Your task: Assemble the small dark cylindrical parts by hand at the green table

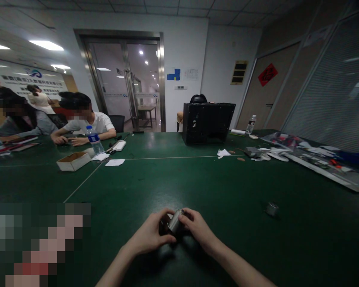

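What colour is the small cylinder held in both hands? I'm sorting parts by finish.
Silvery metallic grey, with a dark end. The cylinder shows best in the head view.

No lettering is legible anywhere. The wall banner (pixel 26 81) at ten o'clock carries blurred characters. The red door sign (pixel 267 74) at one o'clock is unreadable too.

Both forearms converging, left hand (pixel 151 235) and right hand (pixel 197 229) in close grip.

Across your green table (pixel 197 179), two seated people (pixel 86 119) work near a water bottle (pixel 94 140) and open cardboard box (pixel 73 161), a black computer case (pixel 208 122) standing mid-table, papers (pixel 311 153) strewn right.
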